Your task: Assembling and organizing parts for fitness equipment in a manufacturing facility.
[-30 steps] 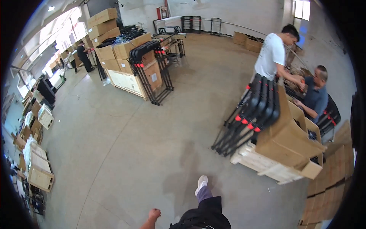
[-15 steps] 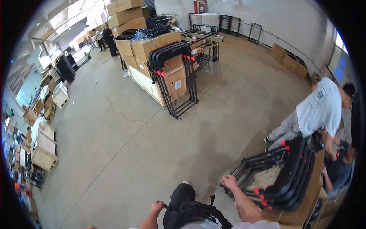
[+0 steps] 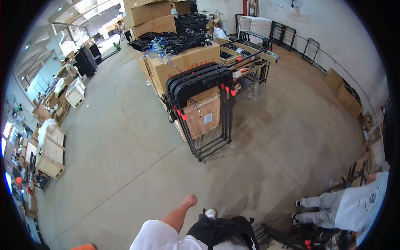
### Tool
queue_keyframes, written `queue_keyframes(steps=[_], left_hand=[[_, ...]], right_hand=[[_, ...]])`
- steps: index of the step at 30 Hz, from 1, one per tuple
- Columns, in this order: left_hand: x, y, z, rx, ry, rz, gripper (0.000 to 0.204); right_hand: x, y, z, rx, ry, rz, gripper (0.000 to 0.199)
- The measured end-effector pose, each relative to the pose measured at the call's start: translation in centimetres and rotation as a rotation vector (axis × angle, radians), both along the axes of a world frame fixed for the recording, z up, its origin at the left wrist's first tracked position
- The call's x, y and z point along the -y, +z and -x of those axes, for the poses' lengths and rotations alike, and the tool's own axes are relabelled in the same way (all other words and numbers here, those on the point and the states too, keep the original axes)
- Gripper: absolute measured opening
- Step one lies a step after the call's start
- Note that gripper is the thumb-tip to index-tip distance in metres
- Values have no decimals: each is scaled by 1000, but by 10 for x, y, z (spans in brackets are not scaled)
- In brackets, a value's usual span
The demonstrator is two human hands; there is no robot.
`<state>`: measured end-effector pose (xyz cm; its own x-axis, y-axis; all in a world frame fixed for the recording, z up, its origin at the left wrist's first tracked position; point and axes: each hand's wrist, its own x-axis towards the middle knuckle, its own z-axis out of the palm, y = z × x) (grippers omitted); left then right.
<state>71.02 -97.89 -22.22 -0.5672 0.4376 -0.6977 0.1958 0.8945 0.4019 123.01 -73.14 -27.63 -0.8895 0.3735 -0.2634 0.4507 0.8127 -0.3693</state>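
My left hand [image 3: 190, 201] hangs in front of me above the concrete floor, its fingers curled in, with nothing seen in them. Its forearm comes out of a white sleeve. My right hand is not in view. Ahead of the left hand, several black folding metal frames [image 3: 200, 85] with red fittings and padded tops stand together. They are against the end of a wooden crate [image 3: 203, 114]. Several similar black frames [image 3: 287, 239] lie partly in view at the lower right, beside my black bag [image 3: 221, 229].
Large cartons [image 3: 187, 62] sit on the crate, with a heap of black cables [image 3: 183, 43] on top. A workbench [image 3: 250, 62] of parts stands behind. A person in a white shirt [image 3: 360, 206] bends at the right. Wooden boxes [image 3: 52, 152] line the left side.
My view has swung toward the crate, which looks nearer. My left hand has swung forward. My right hand, earlier by the frames at the right, has left the view.
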Motion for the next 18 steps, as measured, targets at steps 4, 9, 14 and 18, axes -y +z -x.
queue_keyframes(steps=[4, 9, 14, 18], left_hand=[[-160, 38, 93, -77, 127, -227, 41], [-291, 25, 130, 40, 356, -348, 39], [-350, -32, 132, -39, -162, 189, 36], [-398, -42, 146, 63, -473, 356, 34]], right_hand=[[-86, -20, 49, -10, 23, 69, 29], [-259, -34, 93, -16, 58, 118, 29], [-498, -38, 124, -86, -1131, 1294, 31], [-716, 73, 267, -200, -939, 738, 14]])
